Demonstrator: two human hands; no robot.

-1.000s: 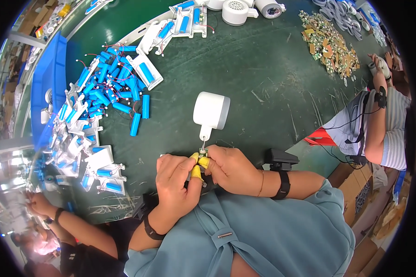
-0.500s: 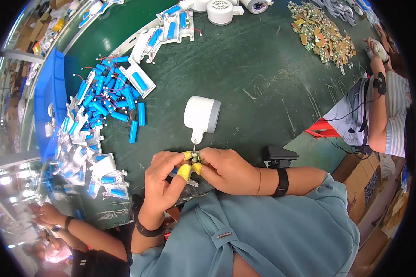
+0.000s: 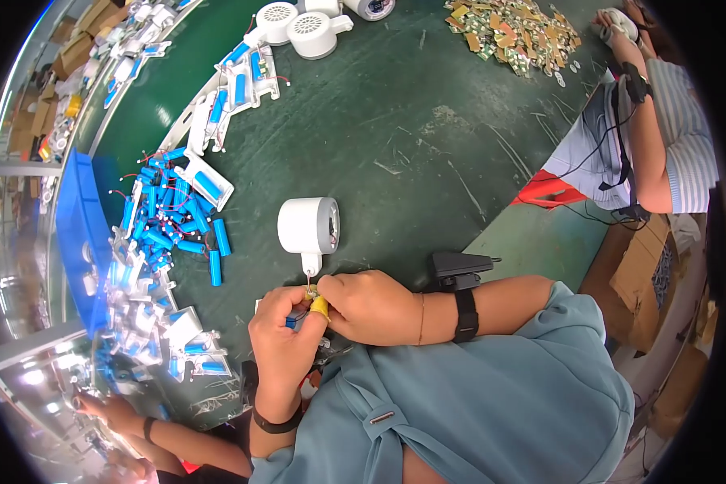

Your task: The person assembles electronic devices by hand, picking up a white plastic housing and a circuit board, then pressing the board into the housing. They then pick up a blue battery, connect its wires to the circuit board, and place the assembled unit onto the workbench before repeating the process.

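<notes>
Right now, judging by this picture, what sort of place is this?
Probably a workshop or factory assembling small appliances: the green worktable holds a heap of wired blue cylinders, a pile of small circuit boards and several white rounded housings.

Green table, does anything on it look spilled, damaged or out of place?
Nothing looks clearly spilled or damaged. Slightly odd: a few pale discs lie loose beside the circuit board pile, and pale streaks mar the table; whether scratches or scraps, I can't tell.

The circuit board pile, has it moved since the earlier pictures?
No: against the worn patch on the green table, the board pile keeps its place; only the view shifted.
</notes>
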